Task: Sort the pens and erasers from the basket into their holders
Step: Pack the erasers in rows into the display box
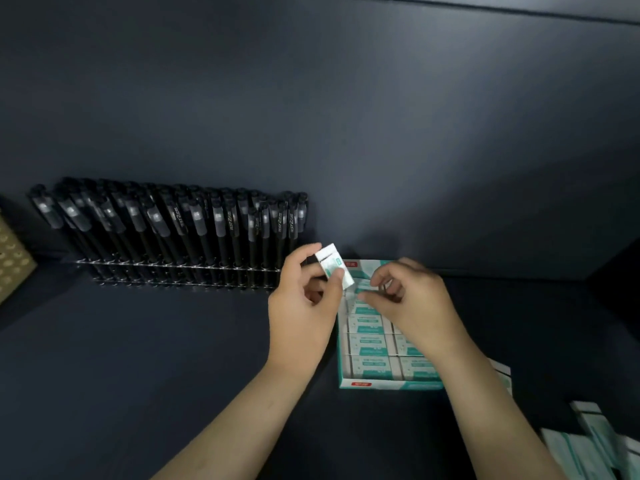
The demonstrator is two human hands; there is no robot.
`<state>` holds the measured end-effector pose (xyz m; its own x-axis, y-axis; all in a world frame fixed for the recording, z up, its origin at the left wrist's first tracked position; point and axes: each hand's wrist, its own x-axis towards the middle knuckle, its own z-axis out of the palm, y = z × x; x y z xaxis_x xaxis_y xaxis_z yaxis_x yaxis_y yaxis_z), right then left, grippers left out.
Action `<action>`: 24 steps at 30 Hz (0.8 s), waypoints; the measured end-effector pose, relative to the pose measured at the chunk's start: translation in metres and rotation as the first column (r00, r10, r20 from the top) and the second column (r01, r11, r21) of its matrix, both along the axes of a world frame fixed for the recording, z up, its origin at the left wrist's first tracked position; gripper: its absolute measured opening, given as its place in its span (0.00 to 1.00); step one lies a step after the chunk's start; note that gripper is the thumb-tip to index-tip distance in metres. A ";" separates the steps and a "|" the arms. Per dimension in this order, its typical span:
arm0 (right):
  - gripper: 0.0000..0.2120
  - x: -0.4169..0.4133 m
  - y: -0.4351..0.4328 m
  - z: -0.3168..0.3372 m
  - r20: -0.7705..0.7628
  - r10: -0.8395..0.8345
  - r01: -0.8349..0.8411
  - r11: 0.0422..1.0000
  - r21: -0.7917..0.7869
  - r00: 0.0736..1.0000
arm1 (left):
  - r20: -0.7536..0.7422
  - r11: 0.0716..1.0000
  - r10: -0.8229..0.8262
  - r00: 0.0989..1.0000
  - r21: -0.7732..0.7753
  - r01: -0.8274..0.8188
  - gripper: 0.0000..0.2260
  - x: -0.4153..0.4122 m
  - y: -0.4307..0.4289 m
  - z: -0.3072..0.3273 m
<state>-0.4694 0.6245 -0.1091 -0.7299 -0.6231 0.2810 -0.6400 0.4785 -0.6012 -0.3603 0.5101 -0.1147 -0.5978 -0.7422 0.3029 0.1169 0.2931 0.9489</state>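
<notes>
Left hand [301, 306] pinched on eraser [334, 263], centre frame, held up for slotting; right hand [415, 303] curled over eraser box [360, 384], grip unclear.

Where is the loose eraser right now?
Head view, centre: the eraser is pinched in the left hand, by the far left corner of the eraser box, just right of the pen rack.

Dark navy wall [311, 98], matching dim shelf surface [121, 375]

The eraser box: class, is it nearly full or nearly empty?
Nearly full: rows of erasers fill the eraser box, though the right hand hides its far end. The left hand holds one eraser.
</notes>
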 end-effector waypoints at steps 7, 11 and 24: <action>0.07 -0.001 0.007 0.003 0.067 0.057 -0.056 0.998 -0.020 0.996 | -0.062 0.995 0.008 0.998 0.098 -0.001 0.12 0.003 -0.001 0.002; 0.10 -0.002 0.013 0.007 0.069 0.113 -0.112 0.994 -0.018 0.991 | -0.099 0.985 -0.027 0.995 0.166 0.043 0.10 0.002 -0.002 0.001; 0.13 0.007 0.009 0.018 0.064 0.254 -0.230 0.940 -0.254 0.965 | -0.121 0.958 -0.161 0.979 0.220 0.185 0.05 -0.002 0.004 -0.001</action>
